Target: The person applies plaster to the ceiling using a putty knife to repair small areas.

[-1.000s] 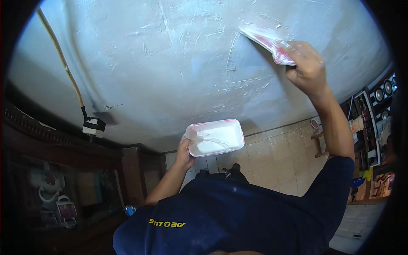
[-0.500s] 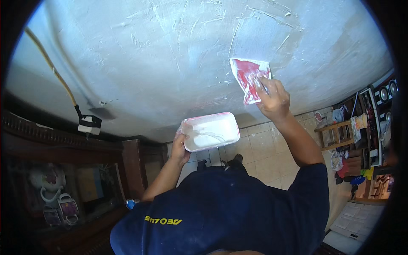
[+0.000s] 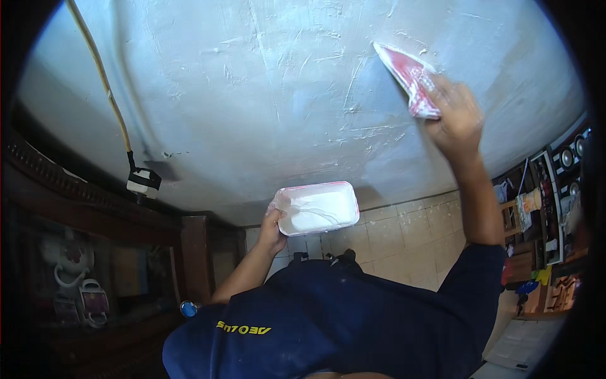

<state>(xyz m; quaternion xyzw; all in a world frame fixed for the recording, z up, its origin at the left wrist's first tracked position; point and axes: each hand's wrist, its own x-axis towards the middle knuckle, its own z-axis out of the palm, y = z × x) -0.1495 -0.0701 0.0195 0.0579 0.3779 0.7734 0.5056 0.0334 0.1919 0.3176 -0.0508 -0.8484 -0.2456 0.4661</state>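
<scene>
My left hand (image 3: pixel 273 231) grips the left end of a white rectangular tub (image 3: pixel 319 231) with a pinkish rim. White paste (image 3: pixel 315 210) lies inside it. Raised to the right, my right hand (image 3: pixel 456 117) is closed round a red scraper (image 3: pixel 409 71) smeared with white paste; the blade is turned partly edge-on, its far edge at the wall (image 3: pixel 252 95). Motion blurs the fingers a little. Thin ridges and streaks of white paste mark the wall around the scraper.
A yellowish cable (image 3: pixel 101 72) hangs at the left, ending in a white socket box (image 3: pixel 143 182). Below stands a dark wooden cabinet (image 3: pixel 196 252) with glass and mugs. Tiled floor (image 3: pixel 404 237) lies below the wall. At the right are shelves with speakers (image 3: pixel 567 156) and assorted household things.
My right hand has moved up and to the right along the wall with the scraper, which has turned more edge-on. The tub in my left hand sits slightly lower in view.
</scene>
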